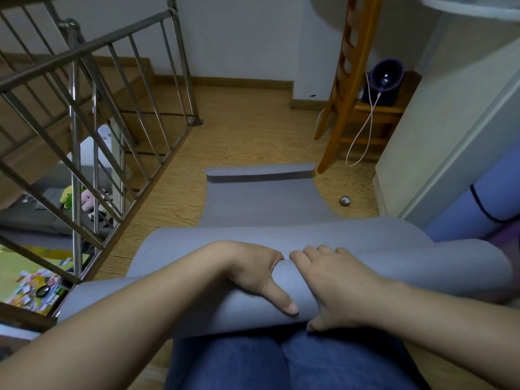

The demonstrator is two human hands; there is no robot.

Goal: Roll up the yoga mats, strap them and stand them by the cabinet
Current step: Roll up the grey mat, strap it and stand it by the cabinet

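Observation:
A grey yoga mat lies stretched over the wooden floor, its far end curled up. The near end forms a thick roll across my knees. My left hand grips the middle of the roll, fingers over its far side and thumb on the near side. My right hand grips the roll right beside it, fingers curled over the top and thumb tucked under the near edge. A rolled purple-blue mat with a dark strap leans at the right by a white cabinet.
A metal stair railing runs along the left, with a drop to the floor below. A wooden ladder and a small wooden stool carrying a dark device with a white cable stand at the far right. A small tape roll lies on the floor.

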